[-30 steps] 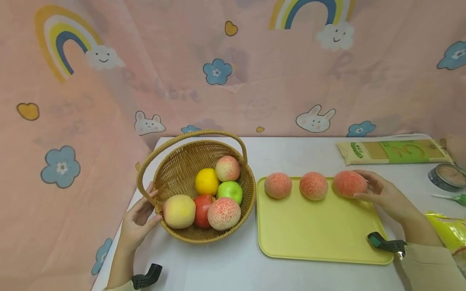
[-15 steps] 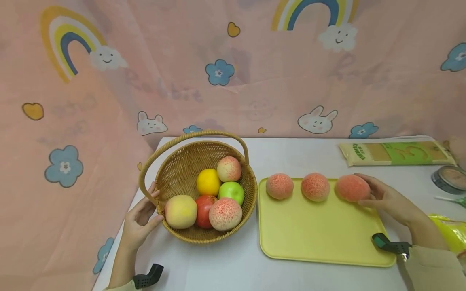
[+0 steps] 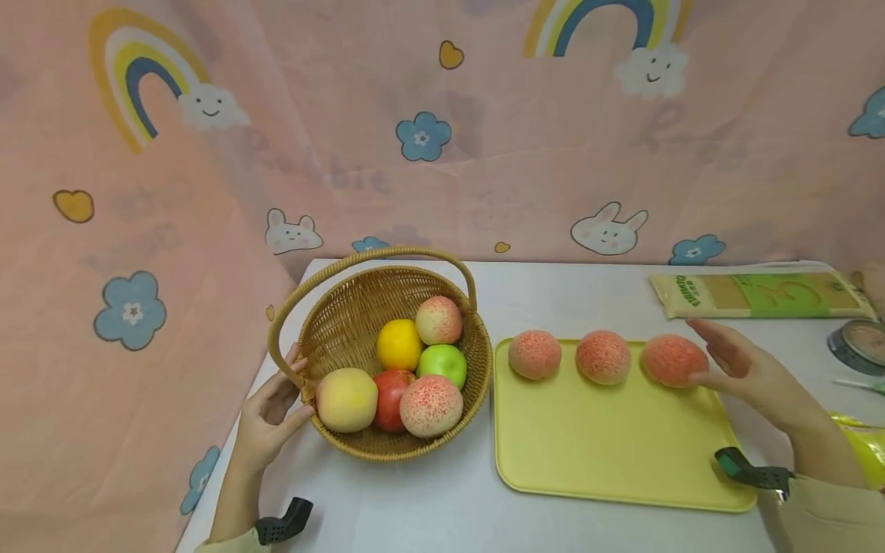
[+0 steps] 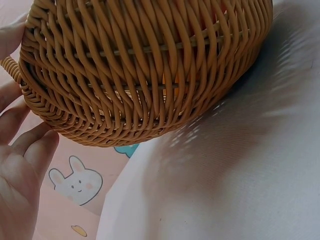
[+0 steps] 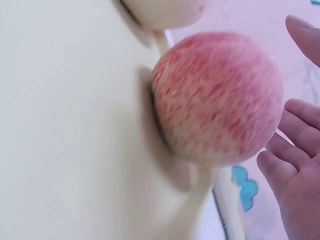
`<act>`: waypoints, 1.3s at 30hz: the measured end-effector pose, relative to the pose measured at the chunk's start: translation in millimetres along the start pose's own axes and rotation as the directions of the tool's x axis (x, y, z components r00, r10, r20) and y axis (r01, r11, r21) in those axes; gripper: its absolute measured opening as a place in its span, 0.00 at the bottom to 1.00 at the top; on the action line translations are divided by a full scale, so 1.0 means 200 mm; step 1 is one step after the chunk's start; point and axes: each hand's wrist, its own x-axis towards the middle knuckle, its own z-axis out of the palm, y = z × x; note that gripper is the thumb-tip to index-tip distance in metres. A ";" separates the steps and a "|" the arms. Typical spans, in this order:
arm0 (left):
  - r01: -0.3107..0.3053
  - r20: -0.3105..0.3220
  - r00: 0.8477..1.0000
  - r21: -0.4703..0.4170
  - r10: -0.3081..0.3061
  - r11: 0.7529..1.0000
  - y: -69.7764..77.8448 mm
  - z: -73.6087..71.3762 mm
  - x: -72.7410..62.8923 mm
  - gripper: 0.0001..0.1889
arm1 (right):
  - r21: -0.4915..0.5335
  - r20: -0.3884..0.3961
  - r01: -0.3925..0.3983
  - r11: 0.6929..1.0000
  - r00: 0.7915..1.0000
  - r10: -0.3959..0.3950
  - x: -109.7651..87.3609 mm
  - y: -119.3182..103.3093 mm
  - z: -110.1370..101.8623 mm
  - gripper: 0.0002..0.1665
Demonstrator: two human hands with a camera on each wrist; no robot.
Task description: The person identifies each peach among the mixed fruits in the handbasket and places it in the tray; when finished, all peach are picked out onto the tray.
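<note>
In the head view my left hand point(image 3: 261, 430) holds the left rim of a wicker basket point(image 3: 349, 307) where its arched handle meets the side; its fingers and thumb point(image 4: 12, 37) also show against the weave in the left wrist view. Inside lie a yellow-pink peach point(image 3: 347, 400), a red fruit point(image 3: 392, 399), a green apple point(image 3: 443, 364), a yellow fruit point(image 3: 399, 345) and two speckled peaches. Along the far edge of a yellow tray point(image 3: 608, 453) sit three pink peaches in a row. My right hand point(image 3: 767, 380) is beside the rightmost peach point(image 3: 674, 360), fingers extended and loosely around its right side.
Behind the tray lies a packet of noodles point(image 3: 764, 295). A round tin point(image 3: 857, 346), a thin pale stick point(image 3: 857, 384) and a shiny yellow packet point(image 3: 864, 445) are at the right. A pink patterned cloth point(image 3: 498, 153) hangs behind the white table.
The right hand's fingers have loosened from the rightmost peach and drawn slightly away to the right. That peach rests on the tray's far right corner. The left hand stays at the basket.
</note>
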 end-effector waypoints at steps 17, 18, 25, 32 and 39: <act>-0.004 -0.003 1.000 0.018 0.004 1.000 0.01 0.01 0.01 0.29 | 0.245 0.072 0.339 0.908 0.928 -0.366 0.17 -0.39 0.19 0.46; -0.001 -0.004 1.000 0.018 0.001 1.000 0.01 0.00 0.01 0.29 | 0.282 0.083 0.363 0.888 0.913 -0.399 0.19 -0.41 0.21 0.46; -0.003 -0.006 1.000 0.019 0.003 1.000 0.01 0.00 0.01 0.29 | 0.272 0.202 0.389 0.880 0.871 -0.447 0.29 -0.54 0.41 0.44; -0.011 -0.003 1.000 0.008 0.011 1.000 -0.01 0.00 0.00 0.29 | 0.261 0.333 0.372 0.891 0.832 -0.444 0.37 -0.69 0.58 0.43; -0.005 -0.009 1.000 0.015 0.005 1.000 -0.02 0.00 0.00 0.29 | 0.266 0.394 0.400 0.877 0.785 -0.478 0.45 -0.85 0.74 0.43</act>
